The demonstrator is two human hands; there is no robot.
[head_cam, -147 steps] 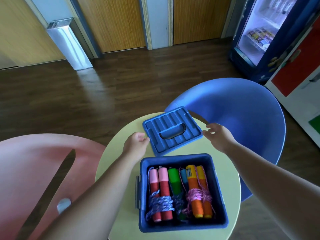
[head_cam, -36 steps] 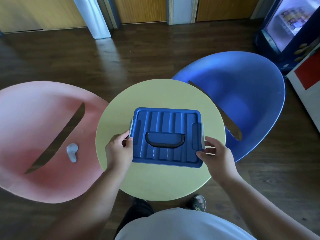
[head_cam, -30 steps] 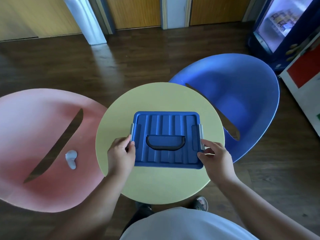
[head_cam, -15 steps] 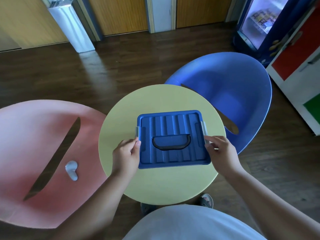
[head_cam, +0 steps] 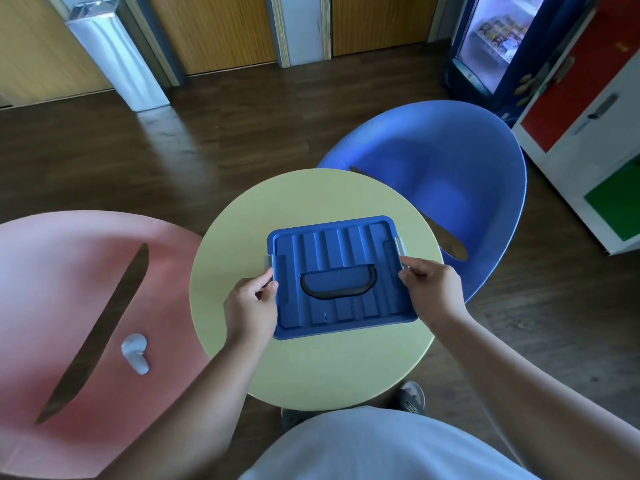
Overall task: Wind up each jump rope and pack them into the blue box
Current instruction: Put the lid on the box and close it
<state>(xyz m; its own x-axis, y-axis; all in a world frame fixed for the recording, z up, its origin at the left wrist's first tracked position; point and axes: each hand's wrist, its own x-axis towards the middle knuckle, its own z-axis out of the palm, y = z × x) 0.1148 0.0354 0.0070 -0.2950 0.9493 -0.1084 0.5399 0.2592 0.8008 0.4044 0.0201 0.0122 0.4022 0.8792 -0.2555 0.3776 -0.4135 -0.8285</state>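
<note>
The blue box (head_cam: pixel 341 254) sits in the middle of the round yellow table (head_cam: pixel 311 368) with its ribbed lid on and the dark carry handle folded flat. The jump ropes are hidden under the lid. My left hand (head_cam: pixel 251 306) pinches the grey latch on the box's left edge. On the right edge, my right hand (head_cam: pixel 431 289) has its fingers curled on the other grey latch.
A pink chair (head_cam: pixel 52 306) stands left of the table with a small grey object (head_cam: pixel 135 353) on its seat. A blue chair (head_cam: pixel 460 181) is at the right. A drinks fridge (head_cam: pixel 491 46) and a red, white and green cabinet (head_cam: pixel 588 126) line the right wall.
The lid, which lay behind the open box, now covers it. In the last second my hands slid along both sides to the latches and the view shifted slightly.
</note>
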